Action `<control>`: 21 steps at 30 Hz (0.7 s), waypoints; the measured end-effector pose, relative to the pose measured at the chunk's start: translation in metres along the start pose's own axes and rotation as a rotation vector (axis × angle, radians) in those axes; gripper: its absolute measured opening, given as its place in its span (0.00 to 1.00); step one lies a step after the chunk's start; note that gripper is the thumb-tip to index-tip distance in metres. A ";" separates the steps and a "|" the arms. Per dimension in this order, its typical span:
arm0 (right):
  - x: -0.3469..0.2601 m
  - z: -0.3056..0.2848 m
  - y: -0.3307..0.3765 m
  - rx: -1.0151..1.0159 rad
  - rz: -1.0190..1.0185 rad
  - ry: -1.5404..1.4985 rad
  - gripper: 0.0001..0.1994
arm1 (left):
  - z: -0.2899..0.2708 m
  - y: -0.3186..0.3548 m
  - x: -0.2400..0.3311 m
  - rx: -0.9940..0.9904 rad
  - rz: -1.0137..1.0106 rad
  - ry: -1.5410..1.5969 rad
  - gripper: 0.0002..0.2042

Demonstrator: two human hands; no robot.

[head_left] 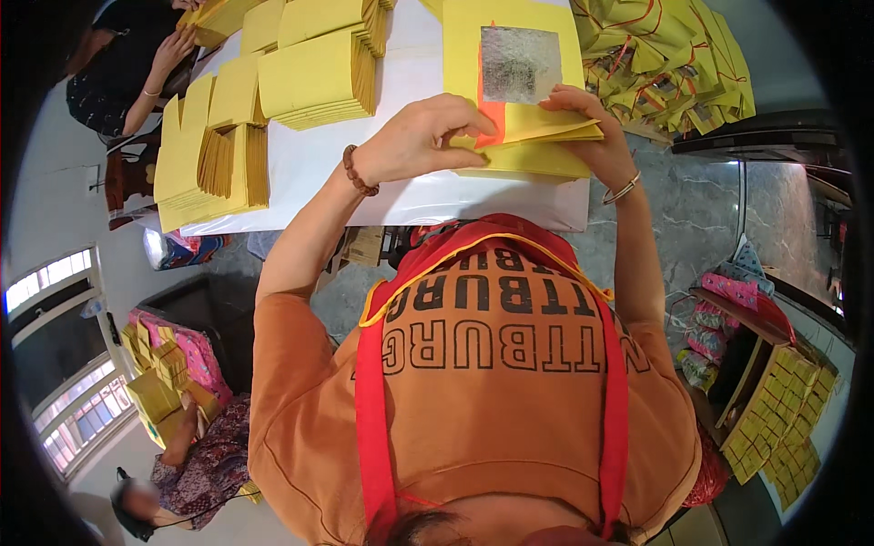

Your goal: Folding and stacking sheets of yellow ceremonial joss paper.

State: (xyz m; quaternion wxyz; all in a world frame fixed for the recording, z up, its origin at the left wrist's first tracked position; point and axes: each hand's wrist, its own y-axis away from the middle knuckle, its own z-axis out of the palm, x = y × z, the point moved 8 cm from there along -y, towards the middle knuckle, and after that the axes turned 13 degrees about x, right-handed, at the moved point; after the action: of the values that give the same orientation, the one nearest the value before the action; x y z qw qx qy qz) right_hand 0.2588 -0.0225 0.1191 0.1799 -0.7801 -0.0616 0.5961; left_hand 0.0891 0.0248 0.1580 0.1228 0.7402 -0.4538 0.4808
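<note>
Left hand (423,136) pinches the top yellow sheet (528,127) – right hand (592,123) grips the stack's edge. Peel gently – keep the silver foil square (519,64) flat

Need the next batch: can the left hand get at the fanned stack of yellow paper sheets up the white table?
Probably yes: the left hand is pinching the yellow sheet pile, and bare white table lies between it and the fanned stack of yellow paper sheets.

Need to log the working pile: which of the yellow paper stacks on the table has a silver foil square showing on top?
The stack under both hands, nearest the person: its top sheet carries a silver foil square with an orange strip. The other stacks show plain yellow.
</note>
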 end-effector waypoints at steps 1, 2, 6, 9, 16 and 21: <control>0.000 0.000 0.000 0.001 0.001 -0.007 0.24 | 0.001 0.001 0.006 0.001 0.114 -0.154 0.08; 0.001 0.000 0.000 0.002 0.002 -0.014 0.24 | 0.001 0.001 0.004 0.002 0.114 -0.154 0.08; 0.009 0.002 0.003 0.027 0.199 -0.126 0.20 | -0.003 0.000 -0.001 0.034 -0.045 -0.140 0.09; 0.014 -0.001 0.004 0.064 0.194 -0.076 0.16 | 0.000 -0.002 0.000 0.046 0.006 -0.100 0.12; 0.027 -0.003 0.007 0.137 0.337 -0.254 0.16 | 0.011 0.006 0.021 -0.078 0.359 -0.470 0.26; 0.026 -0.003 0.007 0.144 0.370 -0.263 0.16 | 0.008 0.003 0.021 -0.135 0.326 -0.422 0.29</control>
State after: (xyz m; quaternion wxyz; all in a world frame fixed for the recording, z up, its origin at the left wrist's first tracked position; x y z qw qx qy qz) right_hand 0.2680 -0.0213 0.0939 0.1132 -0.6790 0.1023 0.7181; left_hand 0.0939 0.0062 0.1707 -0.0046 0.7313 -0.6135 0.2980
